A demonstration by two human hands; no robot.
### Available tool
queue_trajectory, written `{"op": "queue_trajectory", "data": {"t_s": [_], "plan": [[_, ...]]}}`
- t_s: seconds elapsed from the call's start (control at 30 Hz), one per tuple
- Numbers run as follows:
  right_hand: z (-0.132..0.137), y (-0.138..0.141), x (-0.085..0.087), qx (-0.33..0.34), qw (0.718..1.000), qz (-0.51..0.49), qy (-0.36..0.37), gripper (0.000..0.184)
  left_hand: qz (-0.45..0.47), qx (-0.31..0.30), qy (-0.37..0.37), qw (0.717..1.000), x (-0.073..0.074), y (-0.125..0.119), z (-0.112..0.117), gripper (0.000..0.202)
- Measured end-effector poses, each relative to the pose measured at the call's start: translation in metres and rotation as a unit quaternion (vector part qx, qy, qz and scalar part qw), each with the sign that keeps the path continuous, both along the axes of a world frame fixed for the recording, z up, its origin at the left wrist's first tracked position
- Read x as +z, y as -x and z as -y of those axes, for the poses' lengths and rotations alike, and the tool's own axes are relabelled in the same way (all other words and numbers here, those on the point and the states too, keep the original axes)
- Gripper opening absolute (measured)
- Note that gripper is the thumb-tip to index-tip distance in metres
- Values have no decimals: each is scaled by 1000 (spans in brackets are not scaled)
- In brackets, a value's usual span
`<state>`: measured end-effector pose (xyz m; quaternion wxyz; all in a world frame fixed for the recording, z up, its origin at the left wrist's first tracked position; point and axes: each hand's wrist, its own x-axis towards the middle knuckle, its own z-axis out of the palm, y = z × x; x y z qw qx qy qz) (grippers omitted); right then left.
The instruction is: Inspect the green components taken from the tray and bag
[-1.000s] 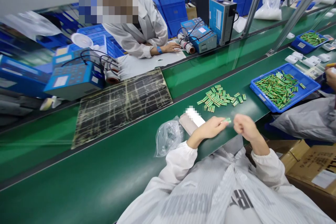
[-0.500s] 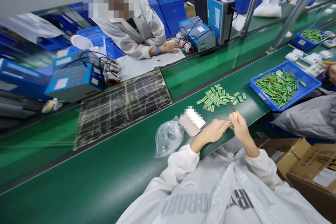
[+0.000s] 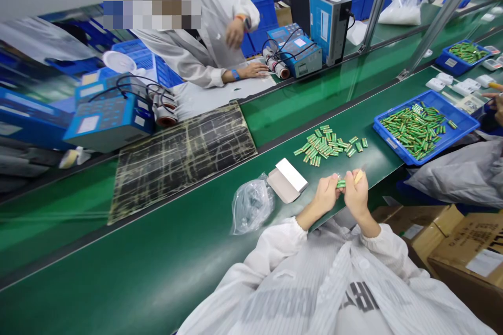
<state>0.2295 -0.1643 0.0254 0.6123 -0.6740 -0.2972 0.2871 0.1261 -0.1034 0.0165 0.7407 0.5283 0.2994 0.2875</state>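
Note:
My left hand [image 3: 326,194] is closed around green batteries [image 3: 340,184], which show between my two hands just above the green belt's near edge. In my right hand [image 3: 356,196] is a small yellow-handled tool [image 3: 358,176], its tip blurred. The fingers of that hand also meet the right end of the batteries. Beyond my hands a loose pile of green batteries [image 3: 324,145] lies on the belt [image 3: 188,251]. An open white box [image 3: 288,180] sits left of my hands, beside a crumpled clear plastic bag [image 3: 252,205].
A blue tray [image 3: 463,124] full of green batteries stands to the right, near a co-worker's hand [image 3: 497,104]. Across the belt, a person in a white coat [image 3: 212,57] sits by blue testing devices [image 3: 296,49]. Cardboard boxes [image 3: 463,246] are at my lower right.
My hands have turned and come slightly apart, so more of the green batteries shows between them. The yellow-handled tool has tilted. The person opposite has raised one hand.

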Motion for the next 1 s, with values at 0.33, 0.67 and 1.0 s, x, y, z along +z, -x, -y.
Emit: {"op": "queue_trajectory", "data": {"t_s": [0.33,0.67,1.0], "plan": [[-2,-7,1,-9,1000,3,-11,40,-49,19,-158,986,12,8,-9,20],[-1,-22,4,26,998,-37,41,39,-103,-110,-354,923,28,21,-29,16],[-6,-8,12,32,979,-189,-66,53,-65,-21,-307,949,6,21,-18,21]]}}
